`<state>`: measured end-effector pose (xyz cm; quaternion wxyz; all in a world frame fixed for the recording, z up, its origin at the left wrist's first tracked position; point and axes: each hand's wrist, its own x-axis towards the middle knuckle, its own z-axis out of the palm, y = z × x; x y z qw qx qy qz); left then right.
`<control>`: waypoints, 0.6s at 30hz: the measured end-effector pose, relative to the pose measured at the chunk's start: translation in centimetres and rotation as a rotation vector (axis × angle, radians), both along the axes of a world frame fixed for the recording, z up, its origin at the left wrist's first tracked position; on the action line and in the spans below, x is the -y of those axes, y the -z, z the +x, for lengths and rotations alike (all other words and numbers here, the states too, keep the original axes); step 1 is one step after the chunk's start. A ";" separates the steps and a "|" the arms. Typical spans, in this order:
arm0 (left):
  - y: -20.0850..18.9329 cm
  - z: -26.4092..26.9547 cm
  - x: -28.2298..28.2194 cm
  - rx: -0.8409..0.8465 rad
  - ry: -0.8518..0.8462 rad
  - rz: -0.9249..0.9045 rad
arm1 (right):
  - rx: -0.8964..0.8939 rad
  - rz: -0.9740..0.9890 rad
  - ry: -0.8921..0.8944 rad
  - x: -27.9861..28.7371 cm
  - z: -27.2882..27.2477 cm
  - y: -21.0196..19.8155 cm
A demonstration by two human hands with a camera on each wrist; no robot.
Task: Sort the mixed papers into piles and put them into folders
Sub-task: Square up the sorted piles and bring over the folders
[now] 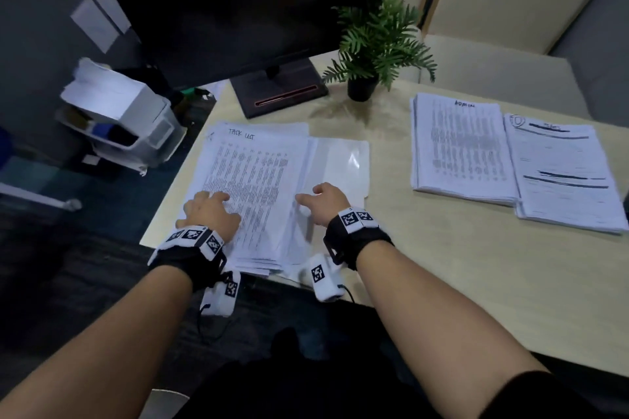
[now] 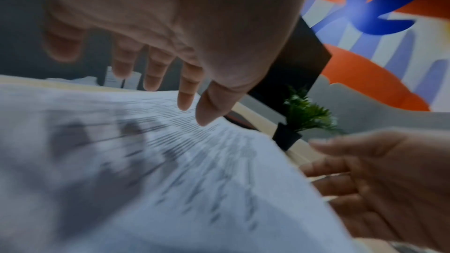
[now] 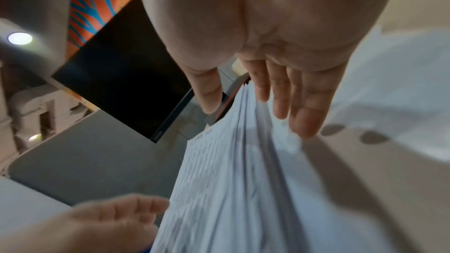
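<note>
The left hand (image 1: 211,211) spread its fingers over the task-list pile (image 1: 252,173), probably to pin it, while the right hand (image 1: 321,202), fingers straight and together, met the pile's edge just beside it, likely squaring it in the open folder (image 1: 343,163) beneath. The sheets were white, densely printed, slightly fanned

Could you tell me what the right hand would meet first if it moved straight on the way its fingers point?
Most likely the right edge of the task-list paper stack: the right hand points left and slightly away, with its fingertips at that edge. Whether they touch it I cannot tell.
</note>
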<state>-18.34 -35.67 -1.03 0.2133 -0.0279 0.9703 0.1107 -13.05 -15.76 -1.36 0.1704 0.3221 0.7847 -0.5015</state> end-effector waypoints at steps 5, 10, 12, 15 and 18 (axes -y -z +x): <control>2.6 0.3 2.8 0.084 -0.009 -0.011 | 0.084 -0.022 0.105 2.8 -1.1 1.1; 4.1 0.4 3.9 0.134 0.068 0.047 | 0.143 -0.033 0.162 4.3 -2.4 1.2; 4.3 0.4 4.0 0.131 0.088 0.043 | 0.182 -0.079 0.166 4.5 -3.0 1.0; 4.3 0.2 4.3 0.141 0.112 0.038 | 0.152 -0.161 0.220 4.7 -4.0 1.4; 4.3 0.1 4.6 0.147 0.109 0.058 | 0.064 -0.208 0.264 5.5 -4.3 1.7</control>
